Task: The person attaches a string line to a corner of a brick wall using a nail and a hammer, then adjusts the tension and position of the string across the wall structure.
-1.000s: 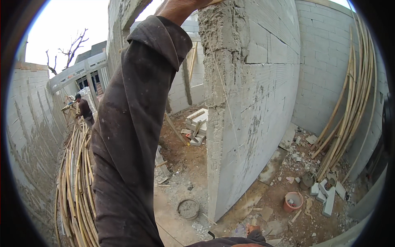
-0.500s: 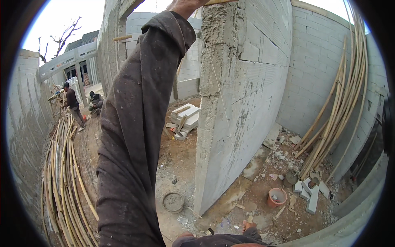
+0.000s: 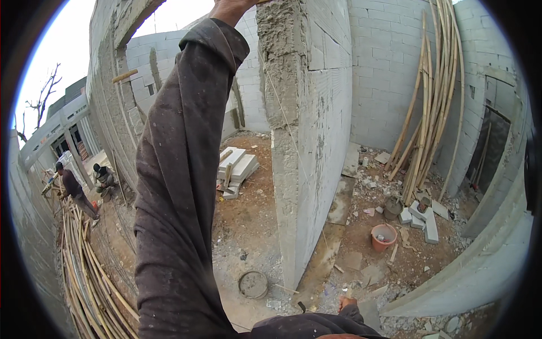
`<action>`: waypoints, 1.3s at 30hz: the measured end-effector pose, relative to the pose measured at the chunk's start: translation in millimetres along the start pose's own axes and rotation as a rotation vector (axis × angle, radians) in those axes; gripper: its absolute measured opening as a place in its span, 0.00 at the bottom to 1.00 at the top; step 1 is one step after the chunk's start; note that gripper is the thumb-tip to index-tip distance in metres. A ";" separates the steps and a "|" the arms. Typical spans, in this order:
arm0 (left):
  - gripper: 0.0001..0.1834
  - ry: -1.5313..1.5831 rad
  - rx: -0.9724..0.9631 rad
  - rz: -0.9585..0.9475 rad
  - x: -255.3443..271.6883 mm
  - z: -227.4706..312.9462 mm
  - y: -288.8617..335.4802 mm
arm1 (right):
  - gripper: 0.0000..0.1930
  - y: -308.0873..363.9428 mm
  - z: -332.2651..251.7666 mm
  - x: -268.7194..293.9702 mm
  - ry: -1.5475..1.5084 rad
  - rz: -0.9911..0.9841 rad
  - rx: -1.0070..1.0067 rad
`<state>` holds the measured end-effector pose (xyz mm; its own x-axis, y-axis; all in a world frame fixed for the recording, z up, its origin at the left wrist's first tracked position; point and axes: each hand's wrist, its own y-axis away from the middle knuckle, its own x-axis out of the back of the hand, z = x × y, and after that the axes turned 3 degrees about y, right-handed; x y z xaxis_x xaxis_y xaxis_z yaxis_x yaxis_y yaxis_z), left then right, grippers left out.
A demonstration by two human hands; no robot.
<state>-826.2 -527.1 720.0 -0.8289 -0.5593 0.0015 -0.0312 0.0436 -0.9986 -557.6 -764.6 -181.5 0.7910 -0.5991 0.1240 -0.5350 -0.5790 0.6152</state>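
Observation:
My left arm [image 3: 186,186], in a dark rolled-cuff sleeve, reaches up through the middle of the view. At the upper edge my left hand [image 3: 230,10] is beside the top of a rough concrete column [image 3: 282,73]; its fingers are cut off by the frame. A thin string [image 3: 276,90] runs slantwise down the column and the light block wall [image 3: 330,124]. Low down, my right hand [image 3: 346,303] is closed around a short pale piece that looks like a wooden handle; the rest of it is hidden or too small to tell.
Bamboo poles [image 3: 432,101] lean at the right; more poles [image 3: 93,271] lie at the left. A round mortar pan [image 3: 253,284], an orange bucket [image 3: 384,237], loose blocks [image 3: 431,226] and stacked blocks [image 3: 240,166] rest on the ground. Two co-workers [image 3: 73,183] are at far left.
The view has turned to the right, so the column, wall and poles sit further left. My left arm stays raised by the column. My right hand shows a little more fully.

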 end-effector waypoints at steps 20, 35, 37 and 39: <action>0.06 -0.285 -0.362 -0.020 -11.7 -50.0 70.5 | 0.14 61.8 24.4 -22.8 -0.151 -0.141 -0.159; 0.06 -0.324 -0.337 0.074 -14.7 -50.7 80.7 | 0.10 -11.5 61.4 15.9 0.268 -0.131 -0.349; 0.07 -0.320 -0.211 0.111 -7.5 -54.9 72.0 | 0.10 -20.1 54.8 20.5 0.352 -0.161 -0.311; 0.10 -0.168 -0.203 0.156 -9.5 -52.8 69.2 | 0.10 -26.9 46.9 26.7 0.365 -0.172 -0.276</action>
<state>-849.9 -475.0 653.7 -0.7290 -0.6612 -0.1771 -0.0355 0.2949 -0.9549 -536.0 -791.0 -231.3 0.9399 -0.2460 0.2368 -0.3277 -0.4550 0.8280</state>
